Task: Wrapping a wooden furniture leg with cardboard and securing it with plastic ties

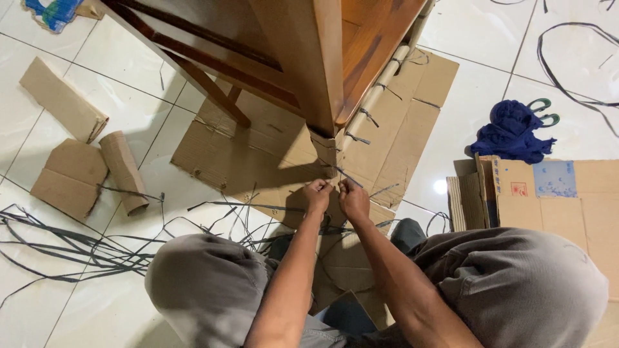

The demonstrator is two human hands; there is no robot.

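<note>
Grip: left hand (317,195) and right hand (353,198), both pinched shut on a thin grey plastic strap (343,173), knuckles nearly touching, just below the foot of the wooden furniture leg (320,71).

Strap: flat, narrow, dark grey, stiff-looking. Its visible length runs slantwise from the cardboard wrap (324,149) at the foot of the leg down to the fingers; long axis roughly from upper left to lower right.

Wooden furniture leg: reddish-brown, varnished, smooth, square in section. It points toward the hands, with rails and a brace branching off to its left.

Cardboard tube edging (380,87): pale brown, round, lashed along the wooden edge to the right of the leg by several short dark ties.

Flattened cardboard sheet (258,148): brown, creased, lying on the white tiled floor (129,71) beneath the leg.

Loose strapping (77,248): tangle of long dark strips on the floor, well to the left of the leg and below it.

Cardboard offcuts (71,174): folded pieces and one rolled tube, well to the left of the leg.

Blue cloth (512,132): crumpled, with green-handled scissors (543,111) touching it, well to the right of the leg.

Folded cartons (548,193): brown, stacked flat, below the cloth.

Knees (206,283): grey trousers, either side of the forearms, hiding the floor below the hands.
</note>
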